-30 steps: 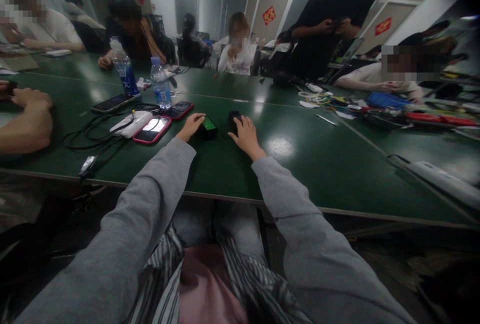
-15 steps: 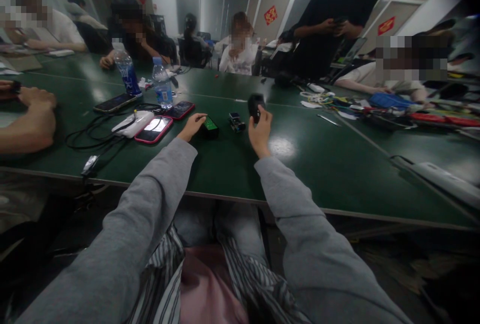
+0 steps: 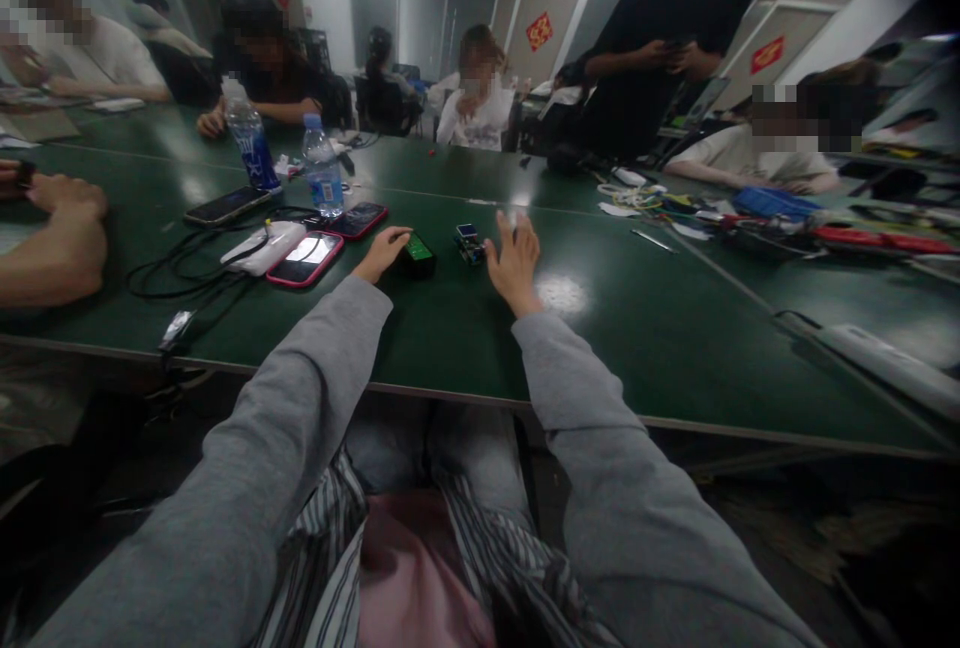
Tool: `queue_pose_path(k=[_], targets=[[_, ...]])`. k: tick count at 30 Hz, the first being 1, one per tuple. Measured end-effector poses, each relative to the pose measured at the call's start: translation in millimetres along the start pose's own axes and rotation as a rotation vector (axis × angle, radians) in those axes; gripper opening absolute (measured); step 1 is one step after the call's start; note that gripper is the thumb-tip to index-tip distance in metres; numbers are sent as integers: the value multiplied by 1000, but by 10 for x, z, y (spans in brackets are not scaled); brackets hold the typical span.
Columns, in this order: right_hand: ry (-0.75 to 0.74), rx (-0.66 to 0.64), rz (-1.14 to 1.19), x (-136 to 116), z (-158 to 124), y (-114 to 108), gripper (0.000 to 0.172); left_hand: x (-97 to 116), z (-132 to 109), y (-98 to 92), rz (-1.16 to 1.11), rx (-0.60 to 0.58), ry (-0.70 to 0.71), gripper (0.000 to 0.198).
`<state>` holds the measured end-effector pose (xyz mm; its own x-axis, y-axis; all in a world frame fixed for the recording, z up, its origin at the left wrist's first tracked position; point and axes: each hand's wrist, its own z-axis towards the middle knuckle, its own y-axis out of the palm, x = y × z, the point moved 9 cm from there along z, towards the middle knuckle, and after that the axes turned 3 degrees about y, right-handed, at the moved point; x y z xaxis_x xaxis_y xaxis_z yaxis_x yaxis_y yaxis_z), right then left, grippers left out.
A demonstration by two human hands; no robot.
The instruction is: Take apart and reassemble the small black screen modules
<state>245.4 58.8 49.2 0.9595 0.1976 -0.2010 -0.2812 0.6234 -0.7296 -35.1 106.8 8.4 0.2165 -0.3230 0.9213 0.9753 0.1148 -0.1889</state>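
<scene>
- Room: pale pillar [image 3: 322,18], glass partition [image 3: 420,28] and red diamond-shaped decorations [image 3: 538,31] beyond the table; the upper right corner sinks into black, and the background is soft.
- Long green table [image 3: 435,338], glossy, with bright reflections and pale seams; both ends run out of view.
- People around it, faces pixelated; the standing person in black [image 3: 645,58] is cut off at the top, and on the left only a neighbour's forearm [image 3: 56,248] and hand show.
- Heap of cables and a blue pouch [image 3: 776,203] on the right, too tangled to sort.
- White strip [image 3: 892,358] near the right edge, partly out of view.
- Two bottles [image 3: 322,173], phones [image 3: 306,260] and black leads on the left.
- Right hand [image 3: 516,258]: fingers spread, nothing visibly grasped; whatever lies under the palm is hidden.
- Left hand [image 3: 384,253]: fingers bent against the edge of the dark box; how firmly cannot be told.
- Dark box [image 3: 420,256] with a green top, on the table between the hands; its markings are unreadable.
- Small device [image 3: 469,243] with a little screen, just left of the right hand; details blurred.
</scene>
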Motion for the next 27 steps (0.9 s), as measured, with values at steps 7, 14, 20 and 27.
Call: queue_pose_path(k=[7, 14, 20, 27], targets=[[-208, -300, 79, -413, -106, 397, 43, -27, 6, 2, -11, 12, -14, 25], [46, -129, -3, -37, -56, 261, 46, -36, 21, 17, -38, 6, -1, 24], [75, -144, 303, -599, -126, 320, 61, -67, 75, 2, -17, 15, 38, 22], [63, -417, 474, -1237, -318, 539, 65, -64, 61, 51, -76, -16, 29, 31]])
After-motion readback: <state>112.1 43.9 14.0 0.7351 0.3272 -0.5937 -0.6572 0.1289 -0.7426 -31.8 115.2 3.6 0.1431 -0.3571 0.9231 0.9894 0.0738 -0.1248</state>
